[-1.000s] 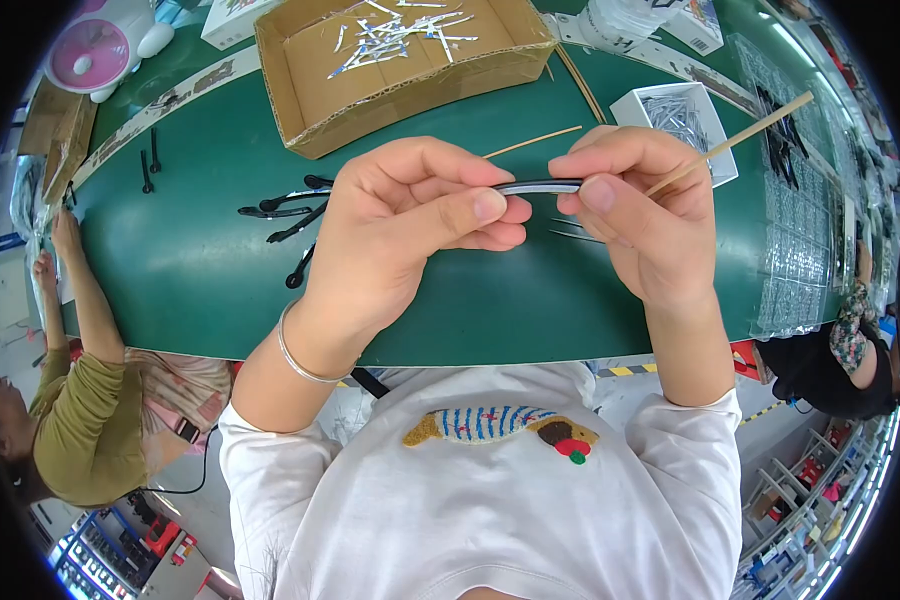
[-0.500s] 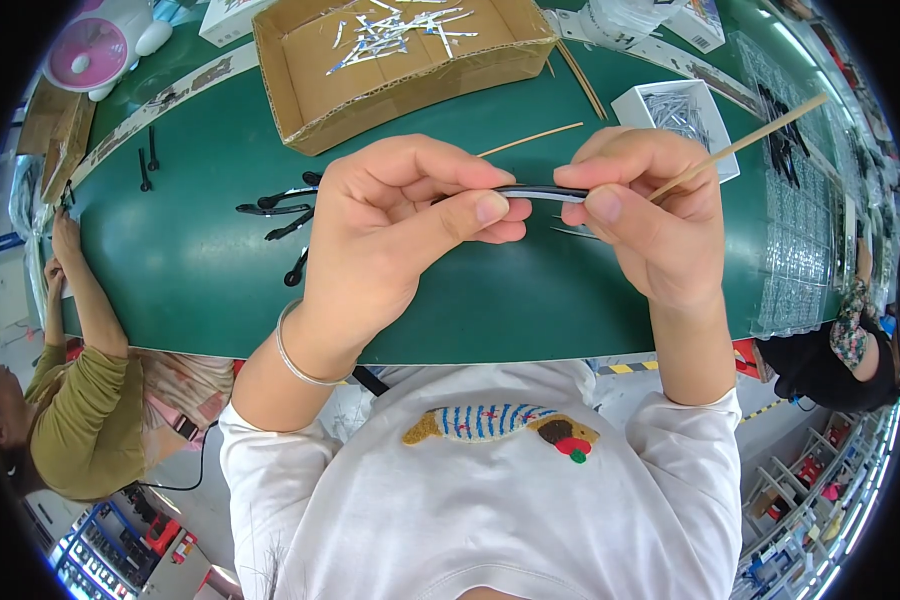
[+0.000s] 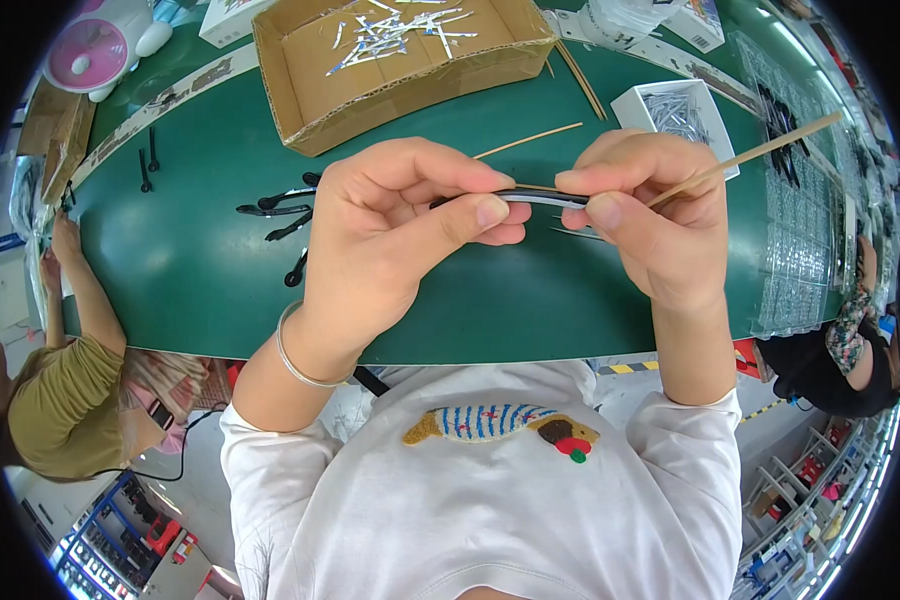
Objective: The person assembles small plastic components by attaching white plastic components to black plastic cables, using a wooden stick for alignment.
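Thin and light, likely springy, the black clip point(image 3: 530, 197) is pinched at its ends between left hand point(image 3: 400, 225) and right hand point(image 3: 660, 225), which also grips a wooden stick point(image 3: 745, 160).

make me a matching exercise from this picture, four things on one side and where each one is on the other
Things:
1. cardboard box
2. small white tray
3. thin black strip
4. wooden stick

Places:
A. pinched between both hands
B. far side of the green table, left of middle
C. held in the right hand, pointing up to the right
D. far right part of the table

Pairs: 1-B, 2-D, 3-A, 4-C
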A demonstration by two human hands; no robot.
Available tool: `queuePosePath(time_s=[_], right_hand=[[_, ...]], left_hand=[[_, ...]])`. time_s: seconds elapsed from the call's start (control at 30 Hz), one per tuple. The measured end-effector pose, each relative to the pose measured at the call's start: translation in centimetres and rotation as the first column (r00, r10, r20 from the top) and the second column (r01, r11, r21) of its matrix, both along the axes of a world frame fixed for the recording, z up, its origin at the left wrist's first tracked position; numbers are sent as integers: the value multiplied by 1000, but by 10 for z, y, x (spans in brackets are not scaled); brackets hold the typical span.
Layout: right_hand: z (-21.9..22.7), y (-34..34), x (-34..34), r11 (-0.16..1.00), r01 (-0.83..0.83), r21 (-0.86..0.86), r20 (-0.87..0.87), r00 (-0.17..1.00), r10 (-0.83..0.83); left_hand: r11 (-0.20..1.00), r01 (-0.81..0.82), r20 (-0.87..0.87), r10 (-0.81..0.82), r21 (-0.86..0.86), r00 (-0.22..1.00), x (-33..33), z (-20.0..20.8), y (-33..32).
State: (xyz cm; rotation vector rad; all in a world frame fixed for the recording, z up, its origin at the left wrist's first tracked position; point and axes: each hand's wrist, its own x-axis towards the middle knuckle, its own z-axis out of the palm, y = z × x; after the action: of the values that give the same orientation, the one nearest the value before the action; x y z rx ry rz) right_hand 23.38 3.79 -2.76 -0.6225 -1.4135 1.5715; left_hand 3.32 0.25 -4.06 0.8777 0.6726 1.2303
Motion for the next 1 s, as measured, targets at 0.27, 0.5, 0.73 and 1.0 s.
queuePosePath(time_s=[0.27, 0.5, 0.73, 1.0], right_hand=[[-1, -3, -5, 996, 69, 52, 37, 997, -71], [-3, -7, -12, 967, 192, 166, 75, 976, -206], [-5, -10, -17, 934, 257, 247, 104, 951, -289], [-7, -11, -20, 894, 308, 326, 166, 912, -375]], left_hand=[[995, -84, -64, 87, 51, 994, 1, 1, -2], [991, -122, -118, 128, 55, 985, 3, 1, -4], [969, -169, -227, 207, 178, 951, 1, -2, -6], [960, -154, -284, 219, 233, 934, -2, -4, -8]])
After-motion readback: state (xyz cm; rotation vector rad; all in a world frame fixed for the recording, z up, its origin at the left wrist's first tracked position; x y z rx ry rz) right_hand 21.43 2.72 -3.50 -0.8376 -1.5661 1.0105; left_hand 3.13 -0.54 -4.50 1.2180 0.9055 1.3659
